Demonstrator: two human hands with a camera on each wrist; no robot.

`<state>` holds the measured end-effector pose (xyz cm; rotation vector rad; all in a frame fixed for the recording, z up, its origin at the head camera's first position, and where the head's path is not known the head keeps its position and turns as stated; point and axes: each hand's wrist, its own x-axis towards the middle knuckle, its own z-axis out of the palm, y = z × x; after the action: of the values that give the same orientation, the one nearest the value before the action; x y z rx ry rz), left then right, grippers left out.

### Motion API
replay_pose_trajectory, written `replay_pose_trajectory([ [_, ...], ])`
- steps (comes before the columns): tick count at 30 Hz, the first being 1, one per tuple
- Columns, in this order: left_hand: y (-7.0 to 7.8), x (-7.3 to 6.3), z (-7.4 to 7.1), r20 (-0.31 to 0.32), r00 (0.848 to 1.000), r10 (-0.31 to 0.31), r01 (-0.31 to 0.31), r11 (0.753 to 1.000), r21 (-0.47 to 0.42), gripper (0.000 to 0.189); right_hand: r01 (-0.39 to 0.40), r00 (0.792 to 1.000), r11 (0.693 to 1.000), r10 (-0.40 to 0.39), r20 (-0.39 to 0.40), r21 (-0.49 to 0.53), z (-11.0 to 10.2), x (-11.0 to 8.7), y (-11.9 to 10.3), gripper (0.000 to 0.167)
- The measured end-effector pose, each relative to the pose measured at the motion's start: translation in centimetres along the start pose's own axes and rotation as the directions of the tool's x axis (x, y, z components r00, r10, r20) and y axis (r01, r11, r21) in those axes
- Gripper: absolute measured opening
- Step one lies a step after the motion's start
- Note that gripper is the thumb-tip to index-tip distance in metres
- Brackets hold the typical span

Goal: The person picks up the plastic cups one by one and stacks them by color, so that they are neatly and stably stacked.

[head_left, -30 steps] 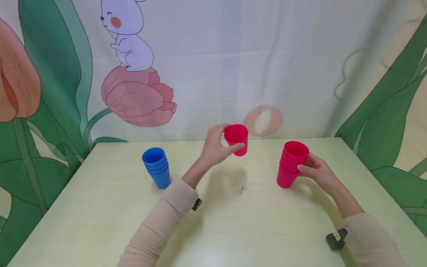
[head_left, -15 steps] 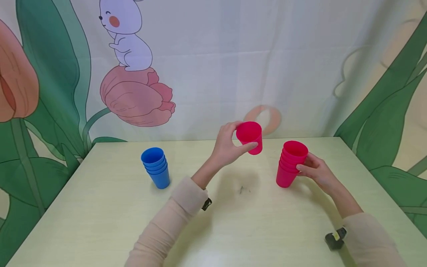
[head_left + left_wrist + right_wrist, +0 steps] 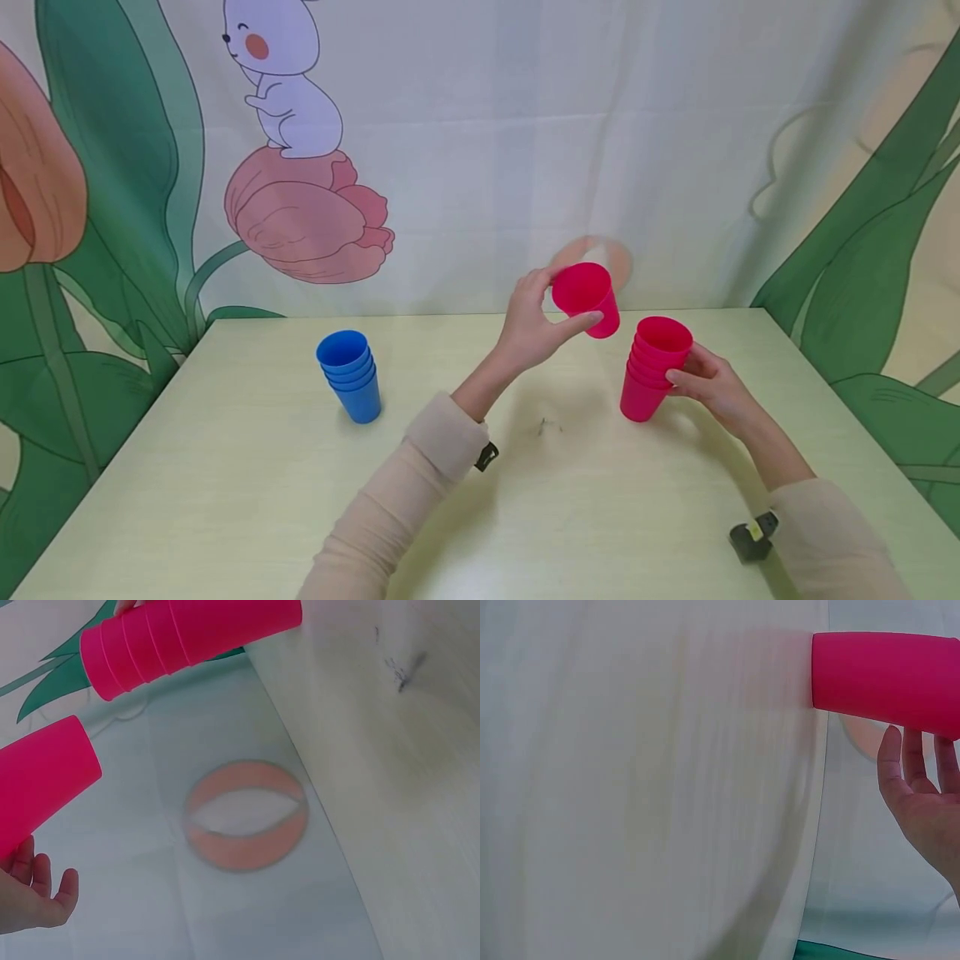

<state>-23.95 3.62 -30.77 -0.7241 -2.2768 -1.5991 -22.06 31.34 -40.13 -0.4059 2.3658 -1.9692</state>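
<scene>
My left hand (image 3: 536,323) grips a single red cup (image 3: 600,310) by its side near the rim, thumb in front. That cup is held in the air, tilted, up and to the left of a stack of red cups (image 3: 647,392). The stack stands upright on the table, and my right hand (image 3: 716,390) holds it from the right side, thumb at the front. In the left wrist view the held cup (image 3: 45,780) is apart from the stack (image 3: 187,637). The right wrist view shows my fingers against the lower stack cup (image 3: 885,679).
A stack of blue cups (image 3: 358,398) stands on the left part of the pale table (image 3: 225,500). A printed curtain (image 3: 450,167) hangs right behind the table's far edge. Small dark marks (image 3: 550,426) show on the tabletop near the middle.
My left hand has carried the single red cup to the right and slightly up, closer to the red stack, and the cup has tilted more. The right hand and both stacks have stayed put.
</scene>
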Motion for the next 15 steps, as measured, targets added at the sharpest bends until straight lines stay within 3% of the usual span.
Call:
replay_pose_trajectory([
  [9, 0.8, 0.6, 1.2, -0.021, 0.995, 0.102, -0.103, 0.992, -0.071, 0.068, 0.003, 1.0, 1.0, -0.003, 0.001, -0.008, -0.2, -0.1, -0.1, 0.043],
  [15, 1.2, 1.0, 1.8, -0.019, 0.991, 0.131, -0.132, 0.989, -0.064, 0.065, 0.019, 1.0, 1.0, -0.019, 0.013, -0.007, 0.0, -0.1, -0.1, 0.042],
])
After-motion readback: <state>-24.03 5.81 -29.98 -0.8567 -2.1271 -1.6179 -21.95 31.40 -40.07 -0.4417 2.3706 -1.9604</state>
